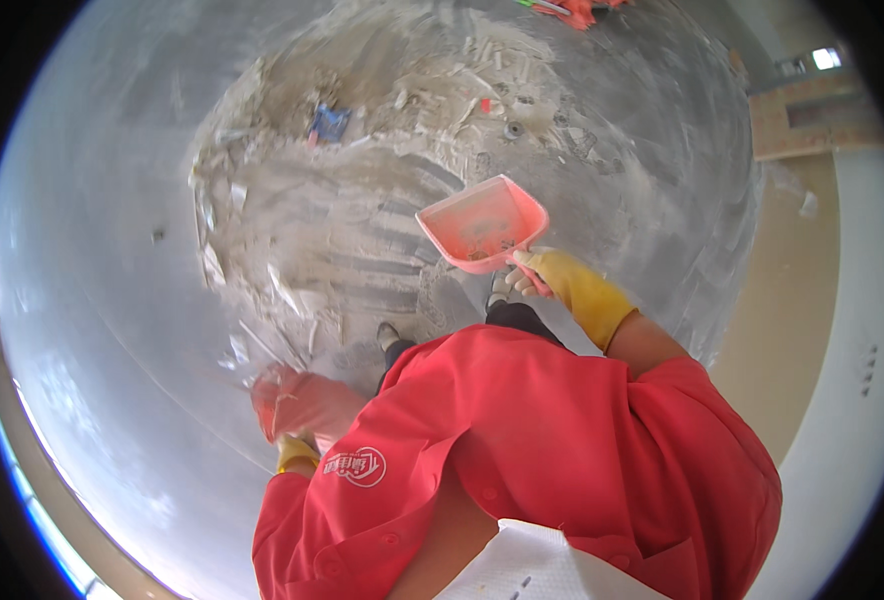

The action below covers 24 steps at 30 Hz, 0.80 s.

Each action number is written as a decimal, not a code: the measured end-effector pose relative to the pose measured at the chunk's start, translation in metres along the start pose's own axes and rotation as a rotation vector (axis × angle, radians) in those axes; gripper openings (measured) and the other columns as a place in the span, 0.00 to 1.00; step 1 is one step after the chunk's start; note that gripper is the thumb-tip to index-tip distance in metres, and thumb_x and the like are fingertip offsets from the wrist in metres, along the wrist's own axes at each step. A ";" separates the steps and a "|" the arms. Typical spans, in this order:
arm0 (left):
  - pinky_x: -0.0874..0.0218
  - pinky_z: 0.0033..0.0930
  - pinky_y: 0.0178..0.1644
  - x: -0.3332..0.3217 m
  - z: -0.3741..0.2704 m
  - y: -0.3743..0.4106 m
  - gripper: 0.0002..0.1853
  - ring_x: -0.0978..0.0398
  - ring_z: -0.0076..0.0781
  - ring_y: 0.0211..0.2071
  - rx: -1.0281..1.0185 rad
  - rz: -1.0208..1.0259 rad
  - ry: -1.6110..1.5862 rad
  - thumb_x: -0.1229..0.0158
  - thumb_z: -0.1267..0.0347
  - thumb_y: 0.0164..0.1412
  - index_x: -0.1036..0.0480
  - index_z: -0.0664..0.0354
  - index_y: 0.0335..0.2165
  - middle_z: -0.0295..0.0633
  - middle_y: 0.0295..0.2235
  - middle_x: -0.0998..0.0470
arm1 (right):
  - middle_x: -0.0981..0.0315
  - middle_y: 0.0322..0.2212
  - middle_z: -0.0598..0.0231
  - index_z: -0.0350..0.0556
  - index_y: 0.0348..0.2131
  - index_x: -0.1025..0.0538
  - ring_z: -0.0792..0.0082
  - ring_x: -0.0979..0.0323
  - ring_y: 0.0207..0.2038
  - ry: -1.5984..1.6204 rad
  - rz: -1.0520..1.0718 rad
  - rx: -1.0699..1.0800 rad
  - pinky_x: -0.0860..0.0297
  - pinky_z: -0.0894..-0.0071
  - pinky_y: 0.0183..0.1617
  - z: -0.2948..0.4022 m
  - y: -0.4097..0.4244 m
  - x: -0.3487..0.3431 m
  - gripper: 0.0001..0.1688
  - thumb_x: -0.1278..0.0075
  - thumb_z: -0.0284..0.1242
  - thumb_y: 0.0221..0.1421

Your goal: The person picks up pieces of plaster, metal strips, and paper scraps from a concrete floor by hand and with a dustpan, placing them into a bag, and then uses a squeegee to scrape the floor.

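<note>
My right hand [554, 276], in a yellow and white work glove, is closed around the handle of a pink plastic dustpan [479, 221]. The pan is held above the floor with its wide lip facing away from me; a little dirt shows inside near the handle. At lower left my left hand [296, 453], also gloved, grips a pink translucent plastic bag [314, 405] that hangs beside my leg. My sleeve and the bag hide part of that hand. Beyond the pan lies a heap of dust and debris [427, 112] on the grey floor.
A crumpled blue wrapper [330, 122], a red scrap [485, 106] and a small round grey object [514, 130] lie among the debris. Pale strips spread towards my feet. An orange-red item [578, 11] is at the top edge. A wall [866, 300] stands on the right.
</note>
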<state>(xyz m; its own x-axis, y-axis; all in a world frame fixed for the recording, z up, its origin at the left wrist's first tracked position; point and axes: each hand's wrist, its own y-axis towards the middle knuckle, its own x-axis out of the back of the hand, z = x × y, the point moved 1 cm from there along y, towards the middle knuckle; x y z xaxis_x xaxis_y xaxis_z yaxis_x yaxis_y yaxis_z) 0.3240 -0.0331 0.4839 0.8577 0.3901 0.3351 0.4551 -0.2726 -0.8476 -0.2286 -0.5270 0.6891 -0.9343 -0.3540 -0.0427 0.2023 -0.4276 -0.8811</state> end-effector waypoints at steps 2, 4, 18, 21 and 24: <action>0.27 0.27 0.34 -0.060 -0.070 -0.025 0.15 0.23 0.28 0.33 -0.146 0.155 0.313 0.49 0.64 0.65 0.28 0.65 0.42 0.42 0.33 0.22 | 0.20 0.36 0.57 0.44 0.53 0.28 0.73 0.25 0.29 0.113 0.062 0.041 0.25 0.74 0.33 -0.012 0.012 0.043 0.27 0.53 0.46 0.67; 0.27 0.29 0.36 -0.127 -0.140 -0.058 0.16 0.23 0.30 0.35 -0.291 0.264 0.527 0.50 0.63 0.66 0.29 0.65 0.43 0.43 0.35 0.22 | 0.20 0.35 0.56 0.43 0.53 0.28 0.72 0.25 0.28 0.181 0.085 0.058 0.26 0.72 0.33 -0.004 0.023 0.082 0.26 0.52 0.45 0.68; 0.29 0.39 0.52 -0.329 -0.358 -0.024 0.23 0.21 0.43 0.47 -0.361 0.644 0.411 0.54 0.57 0.70 0.33 0.69 0.49 0.54 0.45 0.21 | 0.20 0.35 0.50 0.37 0.52 0.29 0.62 0.20 0.30 0.364 -0.194 0.080 0.22 0.65 0.34 0.035 0.097 0.357 0.22 0.46 0.33 0.63; 0.30 0.43 0.54 -0.356 -0.371 0.028 0.19 0.22 0.46 0.50 -0.271 0.649 0.345 0.55 0.59 0.70 0.32 0.62 0.50 0.50 0.47 0.21 | 0.20 0.35 0.51 0.37 0.52 0.28 0.61 0.20 0.30 0.397 -0.205 0.085 0.22 0.64 0.34 0.061 0.127 0.403 0.22 0.46 0.33 0.62; 0.30 0.48 0.53 -0.464 -0.433 0.074 0.15 0.22 0.47 0.49 -0.504 0.506 1.258 0.55 0.62 0.69 0.26 0.53 0.46 0.46 0.46 0.20 | 0.20 0.34 0.51 0.38 0.51 0.28 0.62 0.20 0.30 0.392 -0.191 0.079 0.22 0.64 0.33 0.104 0.165 0.458 0.22 0.46 0.34 0.63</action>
<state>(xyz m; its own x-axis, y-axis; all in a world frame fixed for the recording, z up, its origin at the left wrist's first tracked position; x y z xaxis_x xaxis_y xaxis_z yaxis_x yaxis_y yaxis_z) 0.0632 -0.6149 0.4437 0.4669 -0.7851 0.4069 -0.1487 -0.5233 -0.8391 -0.5927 -0.8462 0.5733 -0.9947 0.0736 -0.0716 0.0227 -0.5227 -0.8522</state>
